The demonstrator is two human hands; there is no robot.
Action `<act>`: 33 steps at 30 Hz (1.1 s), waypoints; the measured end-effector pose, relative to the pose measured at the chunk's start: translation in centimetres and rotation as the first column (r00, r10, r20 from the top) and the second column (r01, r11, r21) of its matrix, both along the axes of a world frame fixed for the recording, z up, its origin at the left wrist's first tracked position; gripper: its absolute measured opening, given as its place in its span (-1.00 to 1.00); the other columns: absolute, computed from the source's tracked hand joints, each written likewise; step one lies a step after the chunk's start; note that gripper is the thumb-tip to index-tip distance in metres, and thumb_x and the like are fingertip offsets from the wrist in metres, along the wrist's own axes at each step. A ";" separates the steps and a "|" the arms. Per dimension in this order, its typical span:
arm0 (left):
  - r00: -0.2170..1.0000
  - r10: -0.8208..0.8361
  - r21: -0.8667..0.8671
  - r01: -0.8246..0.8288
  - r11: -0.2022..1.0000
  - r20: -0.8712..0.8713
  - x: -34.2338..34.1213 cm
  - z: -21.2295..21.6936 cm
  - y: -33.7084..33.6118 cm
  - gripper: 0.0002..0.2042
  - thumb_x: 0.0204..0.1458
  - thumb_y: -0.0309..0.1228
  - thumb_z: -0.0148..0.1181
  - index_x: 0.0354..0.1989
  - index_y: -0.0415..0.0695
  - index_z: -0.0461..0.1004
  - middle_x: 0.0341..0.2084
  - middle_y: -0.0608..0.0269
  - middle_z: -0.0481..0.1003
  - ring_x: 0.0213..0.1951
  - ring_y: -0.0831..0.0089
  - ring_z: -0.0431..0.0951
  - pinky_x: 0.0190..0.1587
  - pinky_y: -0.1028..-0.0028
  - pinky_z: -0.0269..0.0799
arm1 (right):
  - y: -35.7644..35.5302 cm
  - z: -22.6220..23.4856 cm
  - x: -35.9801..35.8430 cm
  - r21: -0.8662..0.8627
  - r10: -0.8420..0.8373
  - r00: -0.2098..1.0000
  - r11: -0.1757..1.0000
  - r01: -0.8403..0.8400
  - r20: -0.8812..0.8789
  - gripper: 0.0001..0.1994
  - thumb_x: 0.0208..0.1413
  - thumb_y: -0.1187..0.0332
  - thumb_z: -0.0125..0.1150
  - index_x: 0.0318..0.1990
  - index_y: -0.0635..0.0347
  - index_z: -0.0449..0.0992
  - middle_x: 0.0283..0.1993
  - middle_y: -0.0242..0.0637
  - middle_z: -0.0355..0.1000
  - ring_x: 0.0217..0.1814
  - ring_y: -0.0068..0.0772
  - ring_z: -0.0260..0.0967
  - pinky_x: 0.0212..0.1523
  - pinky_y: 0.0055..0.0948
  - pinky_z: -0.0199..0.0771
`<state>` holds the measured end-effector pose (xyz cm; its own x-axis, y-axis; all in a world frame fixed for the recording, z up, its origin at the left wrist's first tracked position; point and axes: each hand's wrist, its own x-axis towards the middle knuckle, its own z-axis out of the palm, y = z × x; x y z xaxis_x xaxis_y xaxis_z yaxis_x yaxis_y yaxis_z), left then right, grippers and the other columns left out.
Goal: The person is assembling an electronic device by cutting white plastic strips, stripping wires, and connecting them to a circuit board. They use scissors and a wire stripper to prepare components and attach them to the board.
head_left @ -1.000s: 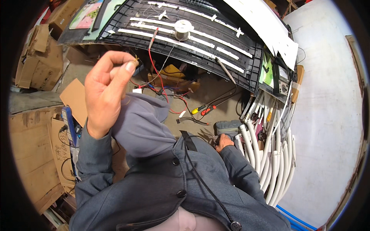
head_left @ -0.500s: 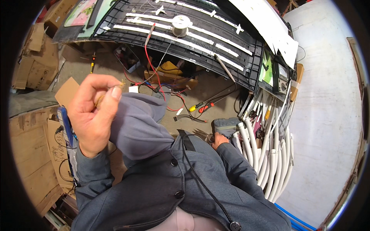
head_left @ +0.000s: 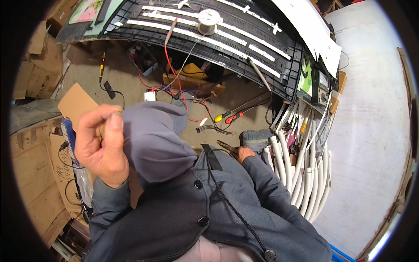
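My left hand [head_left: 102,146] is raised over my left thigh, thumb and forefinger pinched together. Thin yellowish strands, perhaps wire, show within its curled fingers; their exact kind is too small to make out. Low by my right hip, my right hand [head_left: 246,153] is closed around a pair of dark pointed pliers [head_left: 228,147], whose jaws point left. Most of their handle is hidden in the hand. Ahead lies a black TV back panel [head_left: 288,83] with white light strips, a spool of solder wire [head_left: 208,22], a red test probe [head_left: 171,31] and a soldering iron [head_left: 258,73].
Screwdrivers with yellow [head_left: 219,118] and red [head_left: 234,118] handles lie on the floor amid red and black leads. White tubes [head_left: 301,187] stand bundled at my right, beside a multimeter [head_left: 323,91]. Cardboard boxes [head_left: 43,83] and a wooden board [head_left: 32,170] flank my left.
My left hand has come slightly lower and nearer to me. The pliers in my right hand have swung into clearer view, their jaws pointing left. The view has shifted slightly.
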<state>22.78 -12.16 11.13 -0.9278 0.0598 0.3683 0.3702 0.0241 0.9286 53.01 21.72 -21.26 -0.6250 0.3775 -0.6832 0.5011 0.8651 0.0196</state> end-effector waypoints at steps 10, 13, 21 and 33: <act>1.000 -0.018 0.102 0.017 0.995 0.014 -1.2 -0.8 0.7 -0.86 0.27 -0.53 0.10 -0.08 -0.34 0.46 -0.60 0.49 0.25 -0.56 0.74 0.08 -0.51 0.60 -0.04 | 5.7 -0.5 -6.4 -0.134 -0.252 0.946 0.964 0.228 -0.204 -0.68 -0.02 0.17 0.32 -0.15 0.15 0.65 -0.11 0.05 0.58 0.01 0.13 0.52 0.04 -0.06 0.54; 1.000 -0.015 0.076 0.015 0.997 -0.001 -0.9 -0.7 1.1 -0.86 0.28 -0.53 0.09 -0.08 -0.33 0.46 -0.61 0.49 0.24 -0.57 0.75 0.06 -0.52 0.59 -0.07 | 6.1 -0.9 -8.9 -0.241 0.014 0.996 0.970 -0.036 -0.091 -0.68 -0.04 0.18 0.28 -0.18 0.17 0.68 -0.27 -0.01 0.61 -0.14 0.07 0.57 -0.07 -0.11 0.53; 0.998 0.016 0.031 -0.014 0.999 -0.059 -0.3 -1.0 1.6 -0.86 0.29 -0.52 0.08 -0.07 -0.31 0.48 -0.60 0.50 0.23 -0.56 0.74 0.07 -0.51 0.59 -0.05 | -2.8 5.8 -15.1 -0.669 0.072 0.972 0.714 -0.207 -0.224 -0.71 0.05 0.16 0.18 -0.32 0.20 0.64 -0.42 -0.05 0.57 -0.34 -0.09 0.54 -0.27 -0.14 0.49; 0.996 0.029 -0.129 -0.039 0.991 -0.081 1.3 -2.4 -2.5 -0.83 0.23 -0.57 0.09 -0.04 -0.32 0.44 -0.33 0.20 0.49 -0.41 0.62 0.31 -0.32 0.60 0.23 | 9.9 1.8 -13.6 -0.278 0.064 0.998 0.959 -0.055 0.025 -0.71 -0.05 0.31 0.18 -0.25 0.31 0.66 -0.25 0.07 0.61 -0.16 0.00 0.60 -0.10 -0.16 0.58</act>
